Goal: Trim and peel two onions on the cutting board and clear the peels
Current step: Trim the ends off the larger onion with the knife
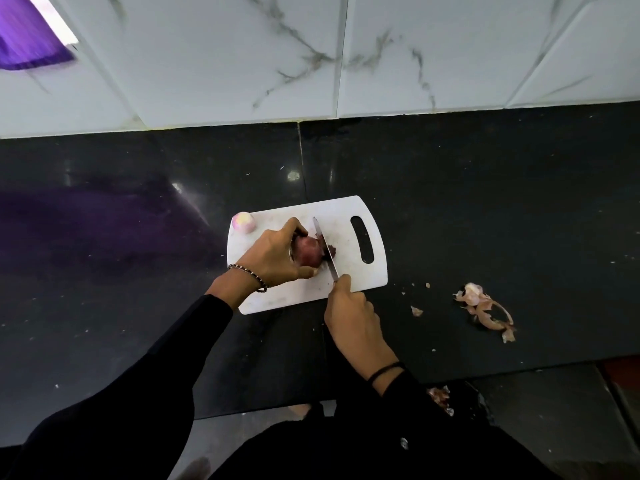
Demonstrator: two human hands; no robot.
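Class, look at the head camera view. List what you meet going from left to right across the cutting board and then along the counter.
peeled onion → red onion → knife → handle slot → small peel scrap → pile of peels

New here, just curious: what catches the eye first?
On the white cutting board, mid-counter, the left hand holds a red onion while the right hand slices its end with a knife. A peeled onion sits at the board's far-left corner; loose peels lie on the dark counter to the right.
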